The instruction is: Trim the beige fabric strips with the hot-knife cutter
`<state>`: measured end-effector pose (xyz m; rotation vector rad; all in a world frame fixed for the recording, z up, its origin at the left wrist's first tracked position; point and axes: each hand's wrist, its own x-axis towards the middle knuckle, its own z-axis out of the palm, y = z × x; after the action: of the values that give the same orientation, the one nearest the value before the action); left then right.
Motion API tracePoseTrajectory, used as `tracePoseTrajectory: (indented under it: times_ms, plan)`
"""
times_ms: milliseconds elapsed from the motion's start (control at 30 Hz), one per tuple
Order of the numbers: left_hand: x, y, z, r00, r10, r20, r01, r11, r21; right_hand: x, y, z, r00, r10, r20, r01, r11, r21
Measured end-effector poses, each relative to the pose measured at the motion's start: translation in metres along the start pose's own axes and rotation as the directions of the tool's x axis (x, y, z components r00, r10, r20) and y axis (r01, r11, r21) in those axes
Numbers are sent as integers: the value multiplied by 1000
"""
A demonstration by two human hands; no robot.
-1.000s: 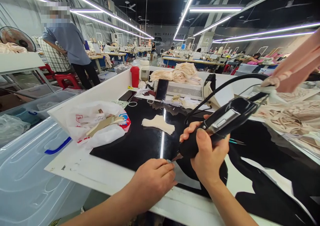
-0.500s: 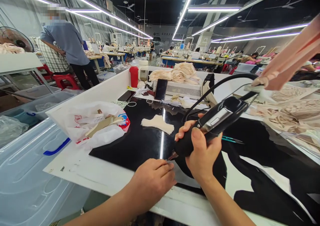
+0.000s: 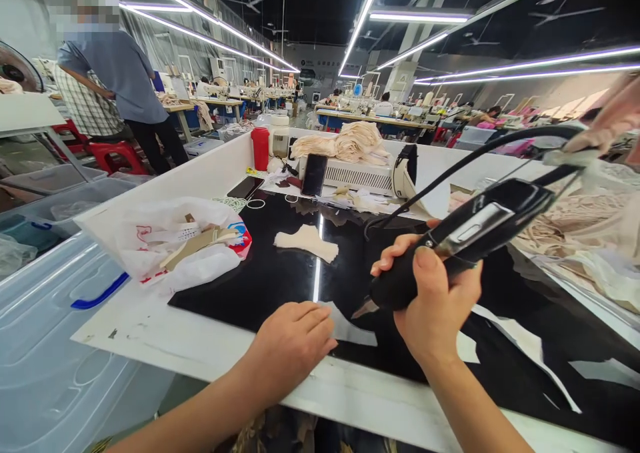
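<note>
Head view: the right hand (image 3: 434, 304) is gripping a black corded cutting tool (image 3: 453, 243), fingers wrapped around its body, its tip hanging just above the black glossy worktop (image 3: 280, 276). The left hand (image 3: 291, 343) is lying on the worktop's near edge, fingers loosely curled, holding nothing.

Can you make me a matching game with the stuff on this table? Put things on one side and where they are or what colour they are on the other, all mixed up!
Things:
1. cutting tool
2. cup
3. plastic bag
4. phone

Places or colours:
A. red, standing at the far end of the table
B. held in the right hand
C. propped upright against the white box
D. white, lying on the left side of the table

Right pairs: 1-B, 2-A, 3-D, 4-C
</note>
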<state>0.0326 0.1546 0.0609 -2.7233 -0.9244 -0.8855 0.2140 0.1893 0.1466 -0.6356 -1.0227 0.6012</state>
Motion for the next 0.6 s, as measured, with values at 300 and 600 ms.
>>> tracePoseTrajectory:
  times_ms: [300,600]
  plan:
    - [1,1,-7,1000,25,13,-25,998,57,-5,-9,-34,1000,-7,-17,6,999,-54]
    - [25,19,-1,997,78,-16,-79,994,-72,-10,-9,-37,1000,-9,6,9,999,-39]
